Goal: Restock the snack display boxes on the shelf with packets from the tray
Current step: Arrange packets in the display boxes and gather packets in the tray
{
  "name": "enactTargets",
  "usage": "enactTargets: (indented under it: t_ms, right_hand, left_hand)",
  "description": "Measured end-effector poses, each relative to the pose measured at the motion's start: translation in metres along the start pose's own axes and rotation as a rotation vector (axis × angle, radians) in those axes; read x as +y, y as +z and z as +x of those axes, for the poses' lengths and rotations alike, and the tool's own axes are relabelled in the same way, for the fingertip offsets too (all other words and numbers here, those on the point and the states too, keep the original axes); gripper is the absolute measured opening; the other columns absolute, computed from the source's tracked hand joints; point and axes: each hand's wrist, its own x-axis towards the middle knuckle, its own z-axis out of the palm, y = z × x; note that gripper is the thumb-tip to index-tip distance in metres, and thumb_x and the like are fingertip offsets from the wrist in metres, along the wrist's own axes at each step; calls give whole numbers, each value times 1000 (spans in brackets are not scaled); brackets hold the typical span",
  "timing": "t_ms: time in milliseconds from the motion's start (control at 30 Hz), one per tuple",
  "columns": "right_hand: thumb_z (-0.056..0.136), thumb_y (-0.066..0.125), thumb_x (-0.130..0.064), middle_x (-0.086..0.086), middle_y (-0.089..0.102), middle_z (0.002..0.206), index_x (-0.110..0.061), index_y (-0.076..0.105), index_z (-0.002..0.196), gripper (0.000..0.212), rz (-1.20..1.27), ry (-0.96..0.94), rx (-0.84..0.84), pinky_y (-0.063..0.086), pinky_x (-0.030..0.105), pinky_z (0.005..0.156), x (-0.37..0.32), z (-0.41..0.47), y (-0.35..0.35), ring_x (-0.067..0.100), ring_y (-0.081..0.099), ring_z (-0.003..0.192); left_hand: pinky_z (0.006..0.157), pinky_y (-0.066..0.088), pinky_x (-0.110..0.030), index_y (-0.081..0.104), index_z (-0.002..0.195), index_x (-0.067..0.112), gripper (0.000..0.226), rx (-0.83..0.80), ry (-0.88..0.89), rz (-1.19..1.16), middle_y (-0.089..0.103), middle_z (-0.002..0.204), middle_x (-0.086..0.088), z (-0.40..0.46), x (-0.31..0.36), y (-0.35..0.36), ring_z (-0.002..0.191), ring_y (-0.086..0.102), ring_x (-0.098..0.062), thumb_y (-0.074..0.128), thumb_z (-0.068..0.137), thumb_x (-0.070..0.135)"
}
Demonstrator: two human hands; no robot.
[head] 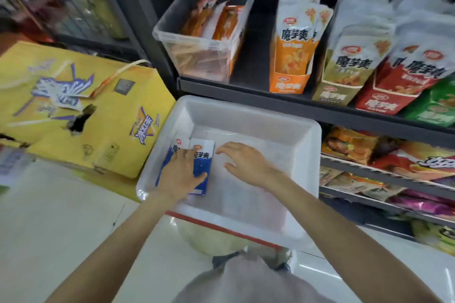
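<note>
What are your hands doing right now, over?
Left hand flat on the blue packets in the white tray. Right hand open, hovering over the tray, holding nothing. Display boxes on the shelf wait above. Nothing in the way.

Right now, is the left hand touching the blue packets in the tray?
Touching. The head view shows the left hand lying flat on the blue packets, its fingers spread across them.

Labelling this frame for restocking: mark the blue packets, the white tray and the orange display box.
blue packets [202,167]: head view, blue front of the right packet.
white tray [248,112]: head view, far inner wall.
orange display box [288,84]: head view, front panel.
</note>
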Motion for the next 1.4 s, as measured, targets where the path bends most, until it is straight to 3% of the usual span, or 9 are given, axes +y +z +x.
enactTargets:
  t_ms: [133, 233, 433, 700, 767, 900, 1067, 1233, 1400]
  right_hand:
    - [88, 43, 3, -1, 19, 158, -19, 27, 149, 67, -280, -36, -180, 16, 33, 116, 3, 50, 30, 19, 13, 146]
    - [94, 44, -10, -6, 9, 160, -23, 17, 152, 65, -456, -19, -293, 7, 38, 118, 11, 58, 36, 18, 3, 147]
    - [93, 50, -22, -3, 36, 149, -24, 38, 143, 52, -543, 73, -197, 17, 37, 113, 32, 27, 24, 23, 25, 138]
    - [92, 55, -27, -4, 46, 137, -27, 41, 140, 51, -316, 281, -81, 33, 33, 101, 34, -10, 3, 22, 40, 126]
    - [90, 59, -25, -6, 47, 137, -28, 44, 138, 50, 7, 349, 198, 39, 34, 100, 29, -22, -6, 19, 46, 122]
    - [85, 70, -17, -8, 55, 121, -23, 50, 129, 48, 638, 486, 690, 51, 28, 86, 14, -55, -37, 12, 60, 101]
    - [88, 66, -24, -1, 66, 109, -20, 48, 128, 45, 1038, 521, 679, 57, 24, 65, 17, -97, -91, 11, 68, 90]
    - [90, 63, -11, -6, 71, 80, -13, 60, 93, 5, 957, 385, 762, 52, 18, 50, 53, -159, -138, 1, 67, 65]
    - [91, 63, -15, -16, 65, 70, -20, 54, 81, 14, 549, 389, 858, 44, 24, 40, 109, -230, -168, 5, 58, 46]
  left_hand:
    - [95, 43, -36, 21, 146, 11, 87, -154, 68, 184, 34, 142, -11, 18, 2, 8, 131, 34, -27, 59, 83, 57]
    - [91, 46, -36, 23, 143, 9, 88, -207, 126, 276, 30, 143, -13, 26, 6, 12, 130, 31, -30, 59, 81, 60]
    - [100, 31, -34, 28, 141, 12, 75, -177, 438, 502, 37, 137, -10, 42, 16, 17, 119, 38, -27, 52, 86, 58]
    - [82, 45, -37, 37, 139, 13, 49, -177, 545, 381, 56, 125, -13, 64, 35, 11, 107, 56, -34, 44, 94, 32]
    - [74, 45, -36, 48, 129, 14, 36, -76, 485, 252, 65, 109, -14, 67, 39, 0, 97, 61, -35, 42, 96, 26]
    - [64, 44, -27, 65, 97, 18, 16, -86, 209, -680, 66, 76, 4, 59, 53, -33, 69, 60, -16, 52, 95, 9]
    - [67, 53, -21, 60, 99, 24, 17, -235, 305, -1042, 73, 82, 12, 18, 117, -68, 74, 67, -4, 52, 95, 9]
    - [70, 55, -23, 58, 104, 28, 21, -330, 408, -1012, 73, 89, 12, -19, 204, -63, 81, 69, -6, 52, 94, 10]
    - [80, 56, -45, 55, 103, 37, 19, -208, 442, -918, 70, 101, 3, -34, 301, -30, 90, 69, -13, 57, 92, 21]
